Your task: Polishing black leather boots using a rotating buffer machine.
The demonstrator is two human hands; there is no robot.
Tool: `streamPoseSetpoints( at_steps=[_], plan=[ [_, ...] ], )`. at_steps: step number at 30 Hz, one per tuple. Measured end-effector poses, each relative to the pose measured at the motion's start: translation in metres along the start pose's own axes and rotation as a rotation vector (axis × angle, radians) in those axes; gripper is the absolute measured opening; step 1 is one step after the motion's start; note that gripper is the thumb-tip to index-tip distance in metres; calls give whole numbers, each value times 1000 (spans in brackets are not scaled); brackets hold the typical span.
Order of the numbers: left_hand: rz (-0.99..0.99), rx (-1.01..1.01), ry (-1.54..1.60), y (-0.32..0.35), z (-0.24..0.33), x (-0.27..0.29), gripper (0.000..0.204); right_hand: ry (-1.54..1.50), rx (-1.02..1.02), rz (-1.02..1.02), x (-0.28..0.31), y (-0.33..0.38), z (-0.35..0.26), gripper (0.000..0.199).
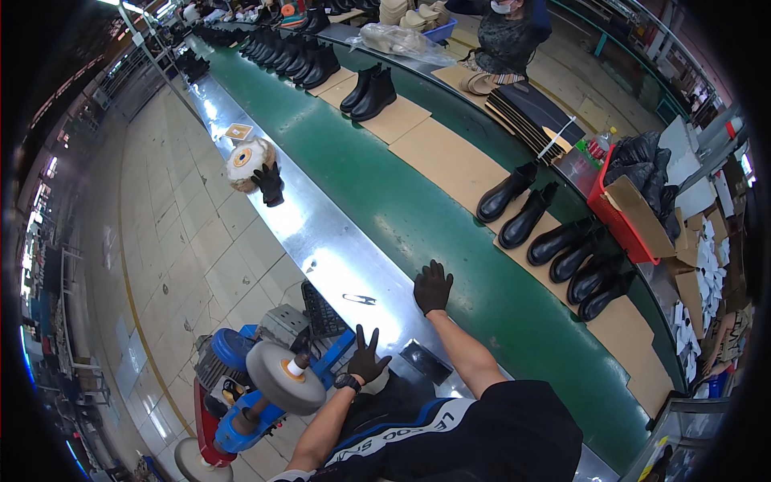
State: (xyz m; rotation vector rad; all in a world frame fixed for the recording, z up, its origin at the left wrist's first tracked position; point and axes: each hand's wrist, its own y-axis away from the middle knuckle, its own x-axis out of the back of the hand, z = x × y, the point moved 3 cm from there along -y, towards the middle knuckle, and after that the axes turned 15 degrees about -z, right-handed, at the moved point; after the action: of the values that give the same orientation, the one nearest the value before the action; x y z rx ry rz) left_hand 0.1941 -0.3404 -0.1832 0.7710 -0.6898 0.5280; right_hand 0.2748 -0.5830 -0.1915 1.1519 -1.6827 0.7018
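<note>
Dark-gloved left hand point(368, 360), right hand point(434, 287): fingers spread, empty. Flat tan cardboard point(450, 154) likely shields black ankle boots point(377, 98) from the long green surface point(345, 178).

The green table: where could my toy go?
The green table is bare between the right hand and cardboard, and farther up between the metal ledge and cardboard. Crowded: the near right, bunched with black boots, and the far end, with a boot row.

far boots point(218, 37) indistinct, lower wheel point(193, 464) cropped
</note>
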Motion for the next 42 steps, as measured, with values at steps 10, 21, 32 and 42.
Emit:
streamPoseSetpoints(
  at_steps=[10, 21, 32, 42],
  plan=[
    [-134, 44, 135, 2, 5, 12, 92, -50, -40, -22, 4, -2, -3, 31],
    [-102, -3, -6, 3, -1, 11, 91, 12, -82, -2, 6, 1, -6, 28],
    [-140, 27, -303, 1, 1, 32, 98, -49, -138, -125, 17, -1, -12, 34],
    [-585, 370, -380, -47, -13, 51, 148, -108, 64, -28, 45, 119, 80, 22]
  ],
)
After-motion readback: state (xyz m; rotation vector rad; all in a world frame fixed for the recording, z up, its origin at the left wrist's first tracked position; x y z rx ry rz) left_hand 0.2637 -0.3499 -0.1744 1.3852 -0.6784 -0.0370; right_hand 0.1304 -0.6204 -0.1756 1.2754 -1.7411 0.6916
